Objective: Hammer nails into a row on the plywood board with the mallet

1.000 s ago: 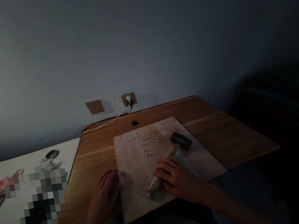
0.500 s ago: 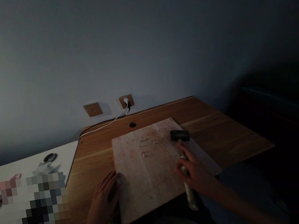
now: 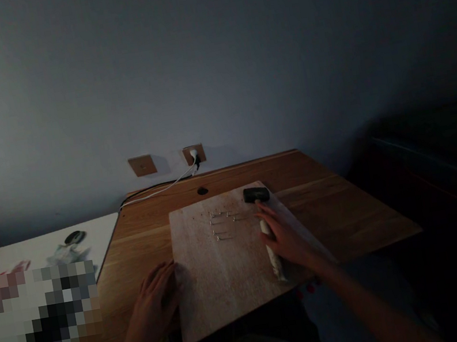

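Observation:
A hammer (image 3: 270,245) with a dark head and a pale, worn handle is low over the right part of a light wooden board (image 3: 213,290); I cannot tell whether it rests there. My right hand (image 3: 281,235) is on the handle just below the head, thumb on the left and fingers over the top. Several nails (image 3: 216,230) stand upright in the board left of the hammer, in a bent row. My left hand (image 3: 156,291) lies with its fingers stretched out at the board's left edge, holding nothing.
The board lies on a brown wooden table (image 3: 338,199) against the wall. Cables (image 3: 157,193) run along the back to a wall socket (image 3: 194,154). To the left, a white table (image 3: 107,229) bears a crumpled plastic bag (image 3: 67,253) and a round dark object (image 3: 75,237).
My right hand has moved the hammer forward and slightly left, from over the board's near edge to farther onto it. My left hand has stayed by the left edge.

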Available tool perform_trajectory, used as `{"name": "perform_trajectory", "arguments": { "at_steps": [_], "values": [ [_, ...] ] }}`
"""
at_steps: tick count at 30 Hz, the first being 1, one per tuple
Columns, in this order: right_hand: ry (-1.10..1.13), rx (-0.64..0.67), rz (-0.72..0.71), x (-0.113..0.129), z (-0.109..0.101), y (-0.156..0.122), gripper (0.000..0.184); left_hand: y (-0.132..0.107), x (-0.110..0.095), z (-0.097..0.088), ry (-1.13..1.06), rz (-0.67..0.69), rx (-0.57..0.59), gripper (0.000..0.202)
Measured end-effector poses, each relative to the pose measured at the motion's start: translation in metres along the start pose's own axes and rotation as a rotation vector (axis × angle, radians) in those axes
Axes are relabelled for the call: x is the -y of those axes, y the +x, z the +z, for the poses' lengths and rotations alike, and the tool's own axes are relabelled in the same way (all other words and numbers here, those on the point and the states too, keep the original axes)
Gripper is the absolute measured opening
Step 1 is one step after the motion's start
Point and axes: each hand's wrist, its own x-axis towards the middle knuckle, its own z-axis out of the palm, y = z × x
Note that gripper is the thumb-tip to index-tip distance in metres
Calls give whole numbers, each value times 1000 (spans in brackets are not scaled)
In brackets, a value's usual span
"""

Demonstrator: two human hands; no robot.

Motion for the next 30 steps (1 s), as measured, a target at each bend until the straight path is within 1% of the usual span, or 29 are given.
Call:
{"name": "perform_trajectory", "arguments": {
  "at_steps": [2, 5, 8, 10, 13, 15, 18, 20, 22, 25, 30],
  "values": [
    [-51, -26, 22, -11, -6, -8, 52, 0, -1, 0, 1, 7, 0, 44],
    [-88, -2, 80, -27, -14, -24, 57, 5, -3, 0, 0, 38, 10, 43],
    [-94, 6, 131, -40, -23, -38, 60, 21, -11, 5, -2, 109, 31, 42],
    [-93, -9, 168, -52, -33, -44, 62, 36, -23, 13, -10, 172, 41, 42],
    [-75, -36, 241, -79, -61, -52, 61, 65, -58, 29, -12, 248, 34, 39],
    [-73, -68, 280, -103, -84, -58, 61, 84, -88, 41, -2, 291, 63, 36],
    [-62, -65, 322, -136, -120, -64, 61, 109, -132, 56, 10, 361, 124, 34],
    [-62, -85, 340, -153, -138, -66, 61, 121, -154, 63, 11, 373, 155, 34],
    [-72, -88, 345, -163, -149, -67, 60, 128, -167, 68, 10, 364, 173, 32],
    [-78, -100, 341, -168, -153, -67, 59, 133, -174, 70, 13, 329, 177, 26],
    [-72, -109, 320, -169, -150, -68, 59, 134, -171, 70, -8, 296, 132, 21]
  ]
}}
